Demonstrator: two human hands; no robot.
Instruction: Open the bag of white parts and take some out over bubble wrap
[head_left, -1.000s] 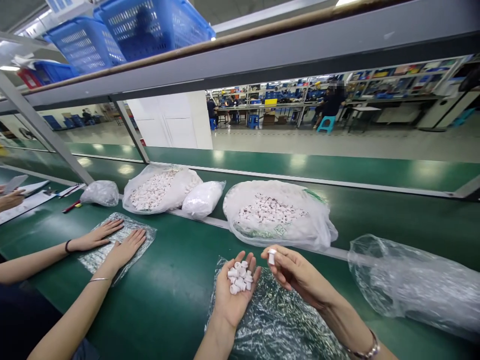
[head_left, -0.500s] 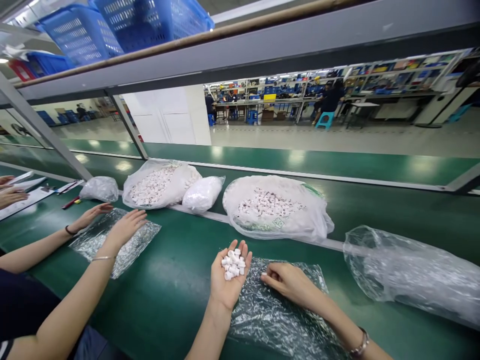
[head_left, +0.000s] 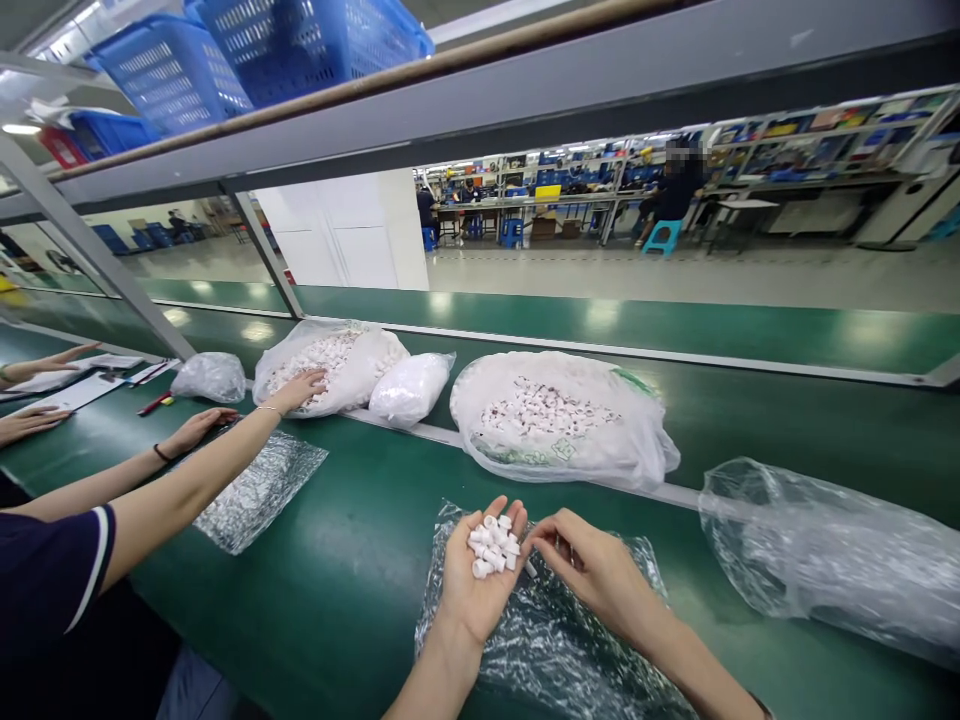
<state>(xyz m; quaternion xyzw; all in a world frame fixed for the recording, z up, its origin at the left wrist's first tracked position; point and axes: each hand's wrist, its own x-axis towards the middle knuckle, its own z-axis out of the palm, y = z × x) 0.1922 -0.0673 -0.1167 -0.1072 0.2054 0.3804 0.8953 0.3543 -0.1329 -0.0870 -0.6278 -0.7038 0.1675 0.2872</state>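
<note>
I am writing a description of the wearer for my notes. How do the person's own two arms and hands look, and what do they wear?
Both forearms are bare, with no sleeves or gloves in view. The left hand shows no ring or band. The right hand is ungloved too; its wrist runs out of the frame's lower edge.

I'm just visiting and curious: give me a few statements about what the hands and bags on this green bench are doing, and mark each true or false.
1. The left hand lies palm up with a heap of small white caps in it. True.
2. The right hand rests inside the blue baskets. False: it is beside the left palm, fingertips at the caps, over a crinkled plastic sheet.
3. A co-worker's hand reaches to an open bag of white parts. True.
4. The bench top is red. False: it is green.
</note>
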